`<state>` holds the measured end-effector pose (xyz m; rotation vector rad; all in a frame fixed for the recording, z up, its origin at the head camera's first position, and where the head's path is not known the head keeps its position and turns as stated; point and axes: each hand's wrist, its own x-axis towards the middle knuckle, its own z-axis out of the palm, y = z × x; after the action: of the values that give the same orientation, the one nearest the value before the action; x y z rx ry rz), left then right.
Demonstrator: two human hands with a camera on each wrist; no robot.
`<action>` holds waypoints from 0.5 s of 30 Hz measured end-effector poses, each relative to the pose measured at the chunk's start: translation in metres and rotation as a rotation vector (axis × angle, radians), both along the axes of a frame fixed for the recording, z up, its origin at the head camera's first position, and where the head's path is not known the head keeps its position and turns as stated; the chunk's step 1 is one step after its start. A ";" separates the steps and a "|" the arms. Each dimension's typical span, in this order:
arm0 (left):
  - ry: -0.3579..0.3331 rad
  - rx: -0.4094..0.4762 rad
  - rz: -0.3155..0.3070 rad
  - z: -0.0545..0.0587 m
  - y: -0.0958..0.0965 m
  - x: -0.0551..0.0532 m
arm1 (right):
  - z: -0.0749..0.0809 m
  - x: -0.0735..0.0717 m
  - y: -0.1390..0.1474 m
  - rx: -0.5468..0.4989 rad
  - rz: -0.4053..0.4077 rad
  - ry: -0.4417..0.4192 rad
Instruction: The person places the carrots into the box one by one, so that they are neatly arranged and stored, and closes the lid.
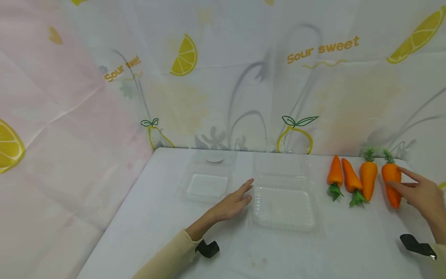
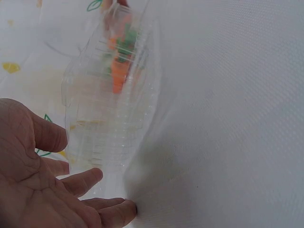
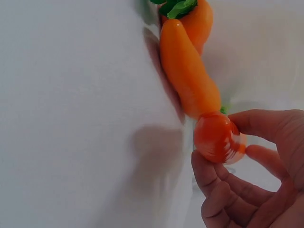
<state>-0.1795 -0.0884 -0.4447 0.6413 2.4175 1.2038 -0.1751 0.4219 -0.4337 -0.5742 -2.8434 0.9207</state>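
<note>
At the right end of a row of carrots, my right hand pinches a toy carrot between thumb and fingers. Its tip faces the camera in the right wrist view, where that carrot shows a shadow on the table beside it. Another carrot lies close by. My left hand has its fingers loosely extended at the left side of a clear plastic container, whose lid lies folded back. In the left wrist view the fingers are right at the container's wall.
Left of my left hand stands a second clear container, its lid folded back too. Several carrots lie at the right, some with leaves toward me. A printed cloth hangs behind the white table.
</note>
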 end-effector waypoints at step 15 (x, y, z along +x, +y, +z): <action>-0.008 0.000 0.001 -0.002 -0.001 -0.002 | 0.020 0.011 -0.032 -0.047 0.043 0.074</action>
<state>-0.1812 -0.0890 -0.4469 0.6347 2.4116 1.2050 -0.1644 0.3900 -0.4136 -0.4748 -2.7849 0.9970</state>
